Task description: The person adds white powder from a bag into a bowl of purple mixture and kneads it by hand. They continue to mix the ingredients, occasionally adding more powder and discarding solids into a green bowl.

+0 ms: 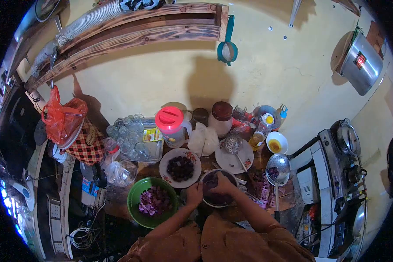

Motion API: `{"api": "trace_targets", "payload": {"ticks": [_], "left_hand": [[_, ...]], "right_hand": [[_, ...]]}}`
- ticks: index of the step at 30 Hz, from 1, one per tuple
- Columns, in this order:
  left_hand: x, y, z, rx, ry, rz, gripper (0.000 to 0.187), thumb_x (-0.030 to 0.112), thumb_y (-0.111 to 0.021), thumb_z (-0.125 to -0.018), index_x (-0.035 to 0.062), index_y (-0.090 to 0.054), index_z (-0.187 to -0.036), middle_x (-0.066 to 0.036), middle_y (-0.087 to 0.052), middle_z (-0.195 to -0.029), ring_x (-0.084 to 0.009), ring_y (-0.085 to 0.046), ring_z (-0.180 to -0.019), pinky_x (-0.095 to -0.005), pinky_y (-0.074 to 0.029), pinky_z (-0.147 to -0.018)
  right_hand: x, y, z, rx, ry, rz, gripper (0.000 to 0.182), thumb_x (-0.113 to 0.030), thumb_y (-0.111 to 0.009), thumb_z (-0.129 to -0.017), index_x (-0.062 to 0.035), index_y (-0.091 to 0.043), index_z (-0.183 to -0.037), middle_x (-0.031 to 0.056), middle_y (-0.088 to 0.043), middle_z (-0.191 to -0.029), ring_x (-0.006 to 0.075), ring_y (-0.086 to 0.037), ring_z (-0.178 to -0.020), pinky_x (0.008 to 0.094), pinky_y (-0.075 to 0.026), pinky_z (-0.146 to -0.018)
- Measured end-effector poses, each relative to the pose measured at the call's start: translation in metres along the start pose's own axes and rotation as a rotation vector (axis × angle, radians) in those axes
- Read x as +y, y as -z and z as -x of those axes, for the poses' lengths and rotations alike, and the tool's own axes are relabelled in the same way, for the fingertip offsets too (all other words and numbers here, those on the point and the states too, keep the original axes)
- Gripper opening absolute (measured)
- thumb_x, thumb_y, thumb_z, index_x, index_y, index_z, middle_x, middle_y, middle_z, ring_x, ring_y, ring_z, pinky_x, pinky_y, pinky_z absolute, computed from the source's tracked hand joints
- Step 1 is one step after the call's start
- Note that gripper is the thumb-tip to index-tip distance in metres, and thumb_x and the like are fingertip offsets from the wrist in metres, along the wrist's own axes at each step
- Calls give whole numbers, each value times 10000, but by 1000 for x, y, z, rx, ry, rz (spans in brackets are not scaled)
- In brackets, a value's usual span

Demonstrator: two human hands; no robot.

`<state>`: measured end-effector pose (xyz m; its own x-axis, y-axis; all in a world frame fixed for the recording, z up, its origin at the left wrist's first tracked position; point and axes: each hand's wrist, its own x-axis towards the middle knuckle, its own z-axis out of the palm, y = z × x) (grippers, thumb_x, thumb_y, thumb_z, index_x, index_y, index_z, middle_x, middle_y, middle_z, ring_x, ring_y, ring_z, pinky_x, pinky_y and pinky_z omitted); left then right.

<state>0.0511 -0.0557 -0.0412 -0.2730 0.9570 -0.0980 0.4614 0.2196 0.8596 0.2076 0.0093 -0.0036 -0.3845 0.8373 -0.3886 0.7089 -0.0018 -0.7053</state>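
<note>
A round bowl (236, 180) with a light rim stands at the front of the table, with a smooth purple mash, like dough (218, 199), inside. My left hand (194, 194) is closed at the bowl's left rim. My right hand (223, 185) reaches down into the bowl, its fingers curled against the mash and partly hidden. Behind my left hand is a floral plate (165, 177) of dark purple balls (180, 169). To the left, a green basin (132, 213) holds purple-and-white chunks (154, 201).
A skimmer (233, 145) lies on a white plate (246, 164). Right of the bowl are purple peelings (264, 192) and a long-handled ladle (277, 169). Behind stand a pink-lidded pitcher (170, 126), a tray of glasses (150, 158) and a small yellow-stained bowl (283, 142). A stove (329, 148) is at right.
</note>
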Motion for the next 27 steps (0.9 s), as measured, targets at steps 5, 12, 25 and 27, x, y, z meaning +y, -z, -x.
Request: {"api": "trace_targets", "payload": {"ticks": [5, 12, 25, 27], "left_hand": [[0, 1, 2, 27, -24, -33, 402, 313, -463, -878, -49, -550, -726, -249, -518, -644, -417, -536, -631, -432, -396, -564], [-4, -3, 1, -1, 3, 41, 425, 334, -450, -886, -47, -559, -731, -248, -518, -629, -414, -527, -603, -429, -392, -546], [-6, -6, 1, 52, -23, 12, 438, 336, -455, -890, -48, -524, -691, -253, -494, -623, -427, -491, -593, -438, -377, -544], [-1, -1, 1, 25, 9, 21, 439, 334, -458, -888, -48, -518, -682, -252, -486, -614, -428, -487, -587, -441, -370, -538]], "right_hand": [[-8, 35, 21, 19, 295, -112, 901, -357, -796, -463, -35, -408, -1211, 222, -497, -1127, 335, -484, -1068, 373, -387, -914], [8, 9, 39, 242, 255, 374, 815, -469, -760, -524, -80, -476, -1181, 226, -477, -1132, 394, -462, -1077, 403, -387, -919], [10, -55, -4, 227, -34, 596, 586, -322, -664, -690, 2, -445, -1127, 210, -520, -988, 385, -565, -879, 414, -501, -719], [13, -56, -10, 247, -14, 676, 453, -250, -631, -715, 5, -470, -1052, 197, -534, -977, 367, -585, -842, 400, -514, -672]]}}
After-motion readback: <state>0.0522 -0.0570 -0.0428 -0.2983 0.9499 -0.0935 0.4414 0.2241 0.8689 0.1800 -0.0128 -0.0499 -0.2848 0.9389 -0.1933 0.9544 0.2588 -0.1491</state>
